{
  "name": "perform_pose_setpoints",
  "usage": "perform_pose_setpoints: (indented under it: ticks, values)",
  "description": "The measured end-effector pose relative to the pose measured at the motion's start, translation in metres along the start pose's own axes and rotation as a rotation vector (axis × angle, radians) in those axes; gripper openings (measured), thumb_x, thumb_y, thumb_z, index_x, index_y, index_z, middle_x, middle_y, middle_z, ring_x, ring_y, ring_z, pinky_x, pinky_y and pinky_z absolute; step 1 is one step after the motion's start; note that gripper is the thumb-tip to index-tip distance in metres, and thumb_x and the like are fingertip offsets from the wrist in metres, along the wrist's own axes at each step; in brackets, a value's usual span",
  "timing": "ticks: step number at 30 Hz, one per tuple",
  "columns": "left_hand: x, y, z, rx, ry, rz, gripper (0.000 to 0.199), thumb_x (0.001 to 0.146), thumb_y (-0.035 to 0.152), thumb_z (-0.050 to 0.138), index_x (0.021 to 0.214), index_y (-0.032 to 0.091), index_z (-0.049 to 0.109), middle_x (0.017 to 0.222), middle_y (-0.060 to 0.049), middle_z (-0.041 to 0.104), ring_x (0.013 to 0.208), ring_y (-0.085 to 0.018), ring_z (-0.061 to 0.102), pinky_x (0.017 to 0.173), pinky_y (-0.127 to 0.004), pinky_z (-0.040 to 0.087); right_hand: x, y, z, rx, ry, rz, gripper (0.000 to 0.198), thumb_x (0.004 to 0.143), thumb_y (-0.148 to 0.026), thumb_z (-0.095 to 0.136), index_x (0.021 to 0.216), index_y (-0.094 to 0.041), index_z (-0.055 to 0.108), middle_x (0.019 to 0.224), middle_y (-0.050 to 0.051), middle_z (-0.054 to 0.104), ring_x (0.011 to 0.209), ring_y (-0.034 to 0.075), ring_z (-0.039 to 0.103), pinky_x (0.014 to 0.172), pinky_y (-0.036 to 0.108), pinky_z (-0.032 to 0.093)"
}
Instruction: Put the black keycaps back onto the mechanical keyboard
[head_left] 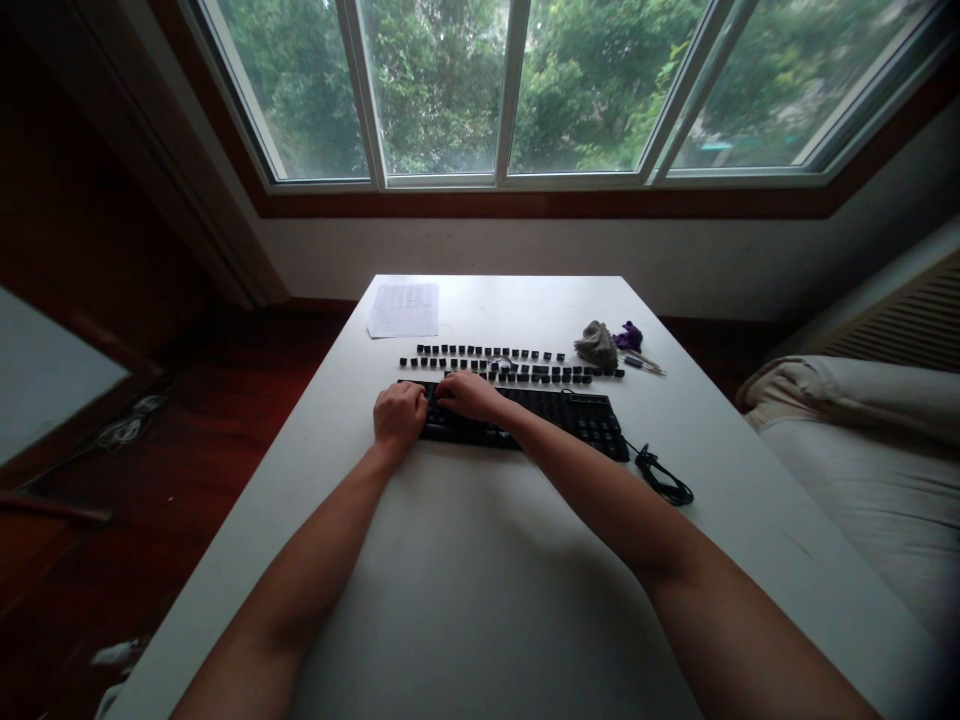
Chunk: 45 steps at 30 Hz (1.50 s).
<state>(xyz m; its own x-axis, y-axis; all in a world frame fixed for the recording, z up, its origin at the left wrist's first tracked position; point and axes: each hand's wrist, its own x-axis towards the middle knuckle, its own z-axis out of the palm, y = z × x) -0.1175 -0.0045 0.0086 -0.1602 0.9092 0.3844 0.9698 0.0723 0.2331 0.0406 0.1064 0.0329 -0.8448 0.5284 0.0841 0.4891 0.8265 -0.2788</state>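
Observation:
A black keyboard [589,422] lies across the white table in front of me. My left hand [400,412] is closed around its left end. My right hand [468,396] is over the upper left keys, with thumb and fingertips drawn together; whatever is between them is too small and dark to make out. Behind the keyboard, loose black keycaps [466,364] lie in rows, the nearest row partly hidden by my right hand. A thin wire tool [504,363] seems to lie among them.
On the table [450,580] a printed sheet [405,311] lies at the far left. To the right are a grey cloth [596,345], a purple cloth [628,336] and a small brush-like tool [646,364]. The keyboard's coiled cable [664,478] rests near the right edge.

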Motion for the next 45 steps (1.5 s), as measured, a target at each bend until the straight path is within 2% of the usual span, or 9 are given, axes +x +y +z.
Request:
perform_pose_setpoints:
  ticks: [6, 14, 19, 28, 35, 41, 45]
  values:
    - [-0.001, 0.001, -0.001, 0.007, 0.004, -0.009, 0.025, 0.099, 0.026, 0.047, 0.105, 0.024, 0.07, 0.113, -0.009, 0.069, 0.106, -0.026, 0.059, 0.095, -0.04, 0.044, 0.001, -0.014, -0.001, -0.057, -0.015, 0.131, 0.019, 0.091, -0.035, 0.066, 0.101, -0.023, 0.078, 0.101, 0.007, 0.075, 0.097, 0.022, 0.067, 0.08, 0.027, 0.044]
    - [0.001, 0.001, 0.002, 0.039, 0.02, -0.001, 0.023, 0.099, 0.028, 0.047, 0.099, 0.023, 0.07, 0.104, -0.01, 0.067, 0.103, -0.027, 0.057, 0.093, -0.041, 0.045, -0.008, -0.019, -0.002, -0.039, 0.04, 0.149, 0.019, 0.091, -0.034, 0.064, 0.1, -0.023, 0.076, 0.103, 0.006, 0.074, 0.099, 0.022, 0.067, 0.082, 0.027, 0.045]
    - [0.0, 0.001, 0.002, 0.039, 0.014, -0.006, 0.022, 0.099, 0.028, 0.048, 0.099, 0.024, 0.07, 0.105, -0.01, 0.066, 0.104, -0.028, 0.057, 0.093, -0.041, 0.044, -0.007, -0.02, -0.001, -0.01, 0.028, 0.184, 0.018, 0.092, -0.034, 0.064, 0.101, -0.023, 0.075, 0.105, 0.006, 0.074, 0.1, 0.021, 0.067, 0.082, 0.027, 0.045]
    - [-0.001, -0.001, 0.002, 0.031, 0.022, 0.001, 0.023, 0.099, 0.028, 0.047, 0.099, 0.024, 0.069, 0.104, -0.01, 0.066, 0.103, -0.027, 0.056, 0.093, -0.042, 0.044, -0.008, -0.027, -0.003, -0.072, 0.018, 0.135, 0.016, 0.09, -0.031, 0.065, 0.102, -0.022, 0.071, 0.104, 0.006, 0.074, 0.1, 0.022, 0.066, 0.079, 0.027, 0.044]
    - [-0.001, 0.0, 0.002, 0.026, 0.012, -0.01, 0.022, 0.099, 0.027, 0.047, 0.098, 0.024, 0.069, 0.105, -0.01, 0.066, 0.103, -0.028, 0.056, 0.094, -0.042, 0.044, -0.011, -0.028, -0.001, -0.09, 0.064, 0.132, 0.015, 0.092, -0.03, 0.062, 0.102, -0.022, 0.069, 0.106, 0.007, 0.073, 0.103, 0.022, 0.065, 0.079, 0.027, 0.045]
    - [-0.001, 0.001, 0.0, 0.029, 0.0, -0.018, 0.024, 0.1, 0.028, 0.047, 0.1, 0.024, 0.07, 0.106, -0.01, 0.066, 0.105, -0.028, 0.057, 0.094, -0.042, 0.044, -0.007, -0.028, -0.008, -0.104, -0.018, 0.151, 0.014, 0.09, -0.03, 0.064, 0.099, -0.023, 0.071, 0.104, 0.007, 0.074, 0.1, 0.023, 0.067, 0.076, 0.027, 0.045]
    - [-0.001, 0.001, 0.001, 0.026, 0.007, -0.019, 0.023, 0.099, 0.028, 0.047, 0.099, 0.024, 0.07, 0.106, -0.01, 0.066, 0.105, -0.028, 0.056, 0.094, -0.042, 0.044, -0.009, -0.025, -0.007, -0.082, 0.015, 0.122, 0.015, 0.09, -0.03, 0.064, 0.1, -0.023, 0.072, 0.105, 0.007, 0.074, 0.102, 0.023, 0.067, 0.078, 0.027, 0.045]
